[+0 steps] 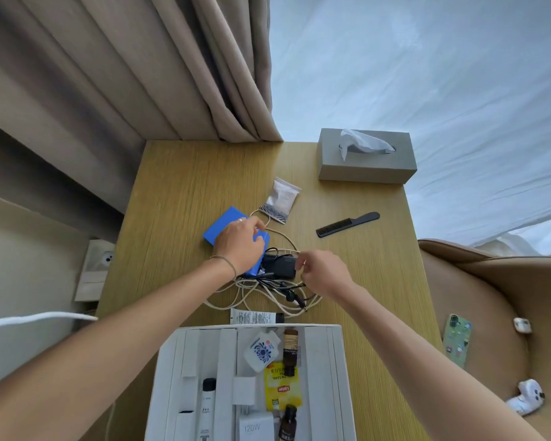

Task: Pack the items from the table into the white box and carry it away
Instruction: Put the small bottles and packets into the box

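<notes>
The white box (pixel 337 377) lies open at the table's near edge. Inside it are a yellow tea packet (pixel 282 389), two brown bottles, a white charger (pixel 256 426) and a white sachet. My left hand (pixel 240 243) rests on a blue flat case (pixel 223 229) in the middle of the table, fingers around a beige cord (pixel 255 297). My right hand (pixel 323 273) pinches the same cord beside a black adapter (pixel 280 265). A white tube (pixel 256 317), a black comb (pixel 347 224) and a white pouch (pixel 280 202) lie loose on the wood.
A grey tissue box (pixel 368 157) stands at the table's (pixel 172 202) far right corner. Beige curtains (pixel 124 65) hang behind. A tan armchair (pixel 497 313) on the right carries a phone (pixel 457 343) and earbud cases. A wall socket (pixel 97 262) is at the left.
</notes>
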Motion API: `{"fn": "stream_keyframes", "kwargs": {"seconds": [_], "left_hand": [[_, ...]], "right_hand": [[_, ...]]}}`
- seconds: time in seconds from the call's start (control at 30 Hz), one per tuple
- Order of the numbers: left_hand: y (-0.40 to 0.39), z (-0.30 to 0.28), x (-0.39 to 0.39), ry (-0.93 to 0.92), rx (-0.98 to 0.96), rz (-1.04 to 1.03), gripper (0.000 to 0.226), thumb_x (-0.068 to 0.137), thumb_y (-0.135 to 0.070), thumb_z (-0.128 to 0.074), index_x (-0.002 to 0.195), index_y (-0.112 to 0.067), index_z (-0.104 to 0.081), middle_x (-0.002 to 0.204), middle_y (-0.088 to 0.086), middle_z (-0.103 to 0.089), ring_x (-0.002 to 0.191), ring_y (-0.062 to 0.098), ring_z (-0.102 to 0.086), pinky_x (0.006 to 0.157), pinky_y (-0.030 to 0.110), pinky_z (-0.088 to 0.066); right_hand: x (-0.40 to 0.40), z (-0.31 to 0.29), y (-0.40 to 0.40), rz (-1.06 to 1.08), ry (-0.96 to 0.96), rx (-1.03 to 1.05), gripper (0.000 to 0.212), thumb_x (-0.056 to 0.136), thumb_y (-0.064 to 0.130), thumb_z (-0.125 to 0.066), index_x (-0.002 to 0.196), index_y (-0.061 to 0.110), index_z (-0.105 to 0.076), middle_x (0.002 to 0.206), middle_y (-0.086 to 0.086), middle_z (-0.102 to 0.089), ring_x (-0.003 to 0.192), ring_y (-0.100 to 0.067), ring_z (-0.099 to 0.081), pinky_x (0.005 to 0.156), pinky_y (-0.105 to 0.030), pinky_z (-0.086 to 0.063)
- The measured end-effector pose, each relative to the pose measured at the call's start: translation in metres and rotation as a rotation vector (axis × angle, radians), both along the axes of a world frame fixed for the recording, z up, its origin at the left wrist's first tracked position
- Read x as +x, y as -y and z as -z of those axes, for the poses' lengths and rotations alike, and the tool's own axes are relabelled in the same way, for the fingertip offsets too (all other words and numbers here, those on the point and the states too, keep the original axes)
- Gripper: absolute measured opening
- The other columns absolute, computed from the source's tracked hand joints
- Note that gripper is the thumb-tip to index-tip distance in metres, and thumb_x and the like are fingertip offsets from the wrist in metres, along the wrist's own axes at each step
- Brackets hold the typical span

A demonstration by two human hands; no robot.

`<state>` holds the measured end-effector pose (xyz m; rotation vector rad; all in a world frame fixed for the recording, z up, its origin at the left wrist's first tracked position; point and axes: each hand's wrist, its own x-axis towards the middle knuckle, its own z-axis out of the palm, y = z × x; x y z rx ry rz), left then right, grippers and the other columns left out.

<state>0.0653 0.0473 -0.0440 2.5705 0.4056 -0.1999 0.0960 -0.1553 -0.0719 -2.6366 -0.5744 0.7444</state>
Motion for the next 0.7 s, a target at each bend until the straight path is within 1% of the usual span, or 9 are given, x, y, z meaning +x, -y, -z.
{"fn": "stream_keyframes", "kwargs": {"seconds": [0.03,0.1,0.2,0.27,0.33,0.43,0.53,0.6,0.7], "left_hand": [[0.0,0.003,0.009,0.001,0.002,-0.015,0.025,0.093,-0.019,-0.054,0.116,-0.02,-0.062,0.11,0.0,-0.066,0.098,0.021,-0.061,0.079,0.035,-0.051],[0.0,0.01,0.028,-0.004,0.009,-0.044,0.029,0.093,-0.02,-0.054,0.122,-0.02,-0.058,0.115,0.003,-0.064,0.101,0.023,-0.06,0.081,0.039,-0.051],[0.002,0.019,0.057,0.01,-0.003,-0.082,0.039,0.092,-0.02,-0.055,0.131,-0.018,-0.052,0.124,0.006,-0.061,0.11,0.027,-0.058,0.086,0.041,-0.05],[0.004,0.025,0.075,0.017,-0.017,-0.11,0.042,0.093,-0.018,-0.057,0.134,-0.017,-0.049,0.126,0.007,-0.061,0.11,0.028,-0.059,0.085,0.038,-0.05],[0.006,0.03,0.092,0.011,-0.025,-0.131,0.047,0.093,-0.018,-0.06,0.137,-0.017,-0.046,0.126,0.009,-0.061,0.109,0.029,-0.059,0.084,0.037,-0.049],[0.012,0.041,0.111,-0.037,-0.037,-0.149,0.057,0.09,-0.028,-0.068,0.139,-0.019,-0.042,0.126,0.01,-0.06,0.109,0.031,-0.059,0.081,0.035,-0.047],[0.016,0.052,0.123,-0.085,-0.024,-0.181,0.066,0.085,-0.039,-0.072,0.141,-0.022,-0.04,0.126,0.01,-0.06,0.109,0.03,-0.058,0.076,0.034,-0.044],[0.017,0.056,0.129,-0.1,0.02,-0.182,0.076,0.082,-0.04,-0.075,0.144,-0.023,-0.036,0.127,0.01,-0.06,0.112,0.031,-0.058,0.082,0.037,-0.049],[0.019,0.057,0.138,-0.114,0.067,-0.191,0.085,0.077,-0.035,-0.081,0.147,-0.02,-0.034,0.129,0.011,-0.06,0.117,0.032,-0.057,0.09,0.04,-0.05]], "right_hand": [[0.001,0.001,-0.001,0.003,-0.002,0.018,0.034,0.083,0.005,-0.052,0.102,0.024,-0.073,0.09,0.006,-0.067,0.082,-0.017,-0.061,0.06,-0.026,-0.045],[0.003,0.001,-0.003,0.001,-0.012,0.051,0.032,0.083,0.007,-0.053,0.101,0.023,-0.074,0.084,0.007,-0.064,0.079,-0.016,-0.061,0.058,-0.026,-0.043],[0.006,0.0,-0.003,0.002,-0.013,0.101,0.027,0.084,0.009,-0.056,0.101,0.022,-0.073,0.083,0.008,-0.064,0.077,-0.016,-0.061,0.061,-0.028,-0.049],[0.007,0.001,-0.002,0.01,-0.008,0.121,0.024,0.085,0.01,-0.057,0.1,0.022,-0.072,0.082,0.009,-0.064,0.074,-0.013,-0.06,0.061,-0.027,-0.049],[0.008,0.001,0.0,0.018,-0.004,0.143,0.023,0.086,0.011,-0.058,0.099,0.023,-0.073,0.082,0.009,-0.064,0.074,-0.012,-0.061,0.063,-0.029,-0.053],[0.008,-0.001,0.003,0.02,0.002,0.166,0.023,0.087,0.012,-0.058,0.1,0.024,-0.073,0.085,0.01,-0.066,0.079,-0.012,-0.062,0.07,-0.034,-0.056],[0.007,-0.004,0.006,0.011,0.005,0.183,0.023,0.088,0.013,-0.058,0.101,0.024,-0.073,0.088,0.01,-0.068,0.081,-0.012,-0.063,0.071,-0.033,-0.056],[0.006,-0.005,0.008,0.002,0.009,0.197,0.023,0.088,0.013,-0.058,0.102,0.024,-0.073,0.087,0.011,-0.067,0.08,-0.011,-0.063,0.07,-0.032,-0.056],[0.004,-0.009,0.01,-0.013,0.018,0.208,0.023,0.089,0.013,-0.058,0.102,0.023,-0.073,0.086,0.012,-0.065,0.077,-0.01,-0.061,0.067,-0.029,-0.054]]}}
